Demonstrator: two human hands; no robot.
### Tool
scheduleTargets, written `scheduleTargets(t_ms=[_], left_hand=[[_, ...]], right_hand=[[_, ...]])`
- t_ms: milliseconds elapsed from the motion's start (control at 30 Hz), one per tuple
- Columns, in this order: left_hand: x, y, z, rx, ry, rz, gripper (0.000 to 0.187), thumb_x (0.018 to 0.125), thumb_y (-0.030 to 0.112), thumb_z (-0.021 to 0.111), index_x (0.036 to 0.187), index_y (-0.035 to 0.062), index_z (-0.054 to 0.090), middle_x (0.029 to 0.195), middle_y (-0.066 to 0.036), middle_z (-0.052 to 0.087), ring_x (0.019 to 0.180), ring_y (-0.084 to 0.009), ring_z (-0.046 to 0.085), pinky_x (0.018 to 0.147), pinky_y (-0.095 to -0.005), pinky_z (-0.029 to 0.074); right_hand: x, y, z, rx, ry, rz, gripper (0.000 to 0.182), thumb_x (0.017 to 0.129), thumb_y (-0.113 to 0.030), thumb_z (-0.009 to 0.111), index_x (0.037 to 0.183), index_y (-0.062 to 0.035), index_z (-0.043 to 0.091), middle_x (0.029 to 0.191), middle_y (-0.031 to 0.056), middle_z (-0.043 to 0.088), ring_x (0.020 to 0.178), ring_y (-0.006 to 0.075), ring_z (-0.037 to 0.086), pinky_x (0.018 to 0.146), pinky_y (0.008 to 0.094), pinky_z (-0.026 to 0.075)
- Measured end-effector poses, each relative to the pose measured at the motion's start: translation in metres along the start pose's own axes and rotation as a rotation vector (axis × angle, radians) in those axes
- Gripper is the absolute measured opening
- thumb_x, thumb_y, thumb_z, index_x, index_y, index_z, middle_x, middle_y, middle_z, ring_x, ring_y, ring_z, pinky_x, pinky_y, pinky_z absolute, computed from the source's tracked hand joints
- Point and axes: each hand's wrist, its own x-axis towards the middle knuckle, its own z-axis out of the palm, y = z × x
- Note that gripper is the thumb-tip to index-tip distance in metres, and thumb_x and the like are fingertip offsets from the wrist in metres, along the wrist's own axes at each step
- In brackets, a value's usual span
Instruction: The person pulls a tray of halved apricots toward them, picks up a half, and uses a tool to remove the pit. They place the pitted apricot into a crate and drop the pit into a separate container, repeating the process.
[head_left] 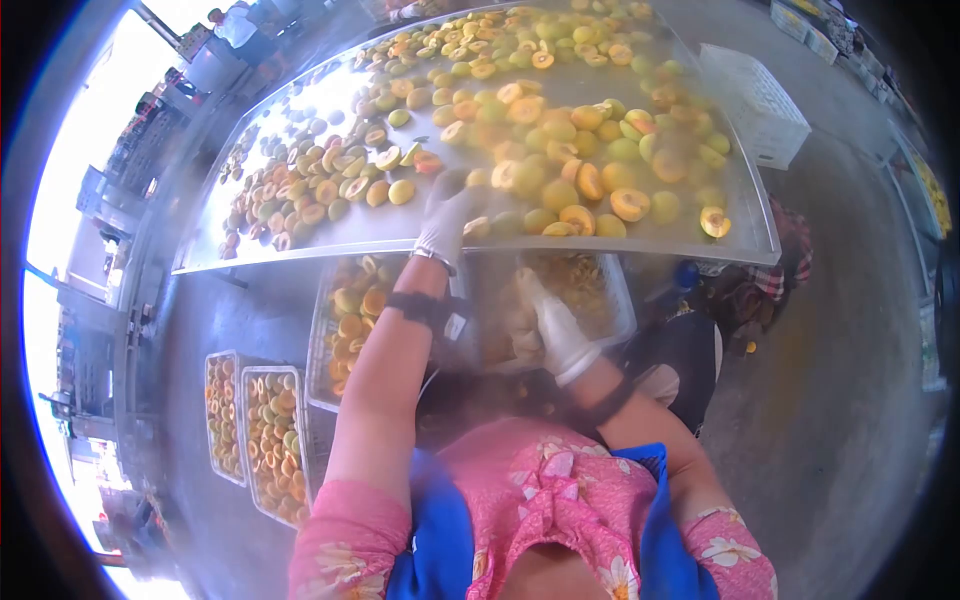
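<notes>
Halved yellow peaches lie spread over the metal table, some cut side up. My left hand, in a white glove, reaches over the table's near edge among the fruit. Its fingers are smeared and greyish, close to a reddish peach half. Below the edge, my white-gloved right hand is held over a crate with pale yellow-brown pieces in it. The right fingers are bent inward, and haze hides what lies between them.
A crate of peach halves stands under the table edge by my left forearm. Two more filled crates sit on the floor at left. A white basket stands beyond the table's right end. A person is far left.
</notes>
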Motion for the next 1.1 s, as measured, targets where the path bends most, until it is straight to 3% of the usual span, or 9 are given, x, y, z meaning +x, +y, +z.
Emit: scheduleTargets(t_ms=[133,267,433,467,567,667,867,967,1100], left_hand=[[-0.037,0.000,-0.024,-0.545,-0.087,-0.022,0.043,0.087,0.005,0.048,0.130,-0.0003,0.044,0.121,-0.015,0.058,0.106,-0.0290,0.064,0.097,-0.0463,0.054],[-0.090,0.025,-0.023,-0.900,-0.030,-0.125,0.041,0.089,0.002,0.049,0.130,0.0009,0.045,0.118,-0.016,0.055,0.104,-0.0351,0.061,0.088,-0.0540,0.055],[-0.113,0.003,-0.026,-0.905,0.165,-0.186,0.030,0.101,0.028,0.045,0.116,0.0028,0.050,0.114,-0.018,0.061,0.102,-0.0356,0.063,0.086,-0.0505,0.056],[-0.117,0.000,-0.026,-0.896,0.144,-0.186,0.027,0.100,0.026,0.047,0.115,0.0031,0.051,0.112,-0.018,0.062,0.100,-0.0346,0.064,0.086,-0.0501,0.056],[-0.126,-0.003,-0.025,-0.914,0.128,-0.227,0.024,0.098,0.022,0.053,0.113,0.0030,0.053,0.107,-0.016,0.064,0.096,-0.0320,0.065,0.087,-0.0486,0.056],[-0.134,-0.002,-0.020,-0.890,0.121,-0.193,0.024,0.099,0.021,0.052,0.112,0.0013,0.055,0.104,-0.017,0.065,0.096,-0.0316,0.065,0.088,-0.0464,0.056],[-0.137,-0.002,-0.017,-0.818,0.006,-0.128,0.027,0.089,0.018,0.052,0.104,-0.0031,0.060,0.103,-0.019,0.066,0.096,-0.0332,0.064,0.091,-0.0444,0.054],[-0.140,0.002,-0.012,-0.859,0.043,-0.203,0.031,0.085,0.019,0.049,0.102,-0.0038,0.061,0.102,-0.020,0.066,0.095,-0.0337,0.064,0.089,-0.0440,0.053],[-0.144,-0.007,-0.007,-0.438,0.076,0.067,0.032,0.087,0.020,0.046,0.102,-0.0031,0.061,0.097,-0.019,0.066,0.088,-0.0315,0.064,0.083,-0.0429,0.054]], right_hand=[[0.005,0.013,0.009,-0.214,0.032,-0.153,0.039,0.100,-0.053,0.047,0.097,-0.0153,0.056,0.060,-0.0042,0.047,0.037,0.0091,0.036,0.034,0.0262,0.027],[0.009,0.025,0.020,-0.473,0.072,-0.307,0.033,0.102,-0.046,0.047,0.099,-0.0144,0.056,0.060,-0.0035,0.047,0.037,0.0102,0.038,0.033,0.0274,0.030],[0.010,0.035,0.033,-0.720,0.132,-0.357,0.030,0.104,-0.041,0.046,0.105,-0.0133,0.057,0.063,-0.0032,0.048,0.040,0.0086,0.040,0.037,0.0255,0.033],[0.011,0.035,0.031,-0.881,0.183,-0.418,0.036,0.103,-0.043,0.046,0.110,-0.0097,0.060,0.070,0.0015,0.055,0.051,0.0129,0.050,0.048,0.0281,0.043],[0.020,0.044,0.026,-1.054,0.209,-0.692,0.042,0.103,-0.043,0.047,0.115,-0.0050,0.061,0.082,0.0083,0.062,0.070,0.0200,0.057,0.067,0.0329,0.050],[0.011,0.037,0.038,-1.066,0.235,-0.489,0.048,0.102,-0.044,0.047,0.122,-0.0010,0.059,0.102,0.0177,0.067,0.095,0.0301,0.062,0.088,0.0378,0.048],[0.015,0.044,0.032,-1.139,0.294,-0.609,0.055,0.102,-0.044,0.045,0.133,0.0011,0.053,0.123,0.0265,0.062,0.117,0.0389,0.058,0.097,0.0401,0.045],[0.006,0.040,0.040,-1.200,0.266,-0.518,0.054,0.103,-0.044,0.045,0.131,0.0014,0.054,0.120,0.0265,0.063,0.114,0.0400,0.059,0.096,0.0407,0.045],[0.008,0.043,0.034,-1.149,0.220,-0.542,0.054,0.102,-0.044,0.046,0.130,0.0007,0.055,0.117,0.0267,0.063,0.108,0.0408,0.060,0.093,0.0407,0.046]])
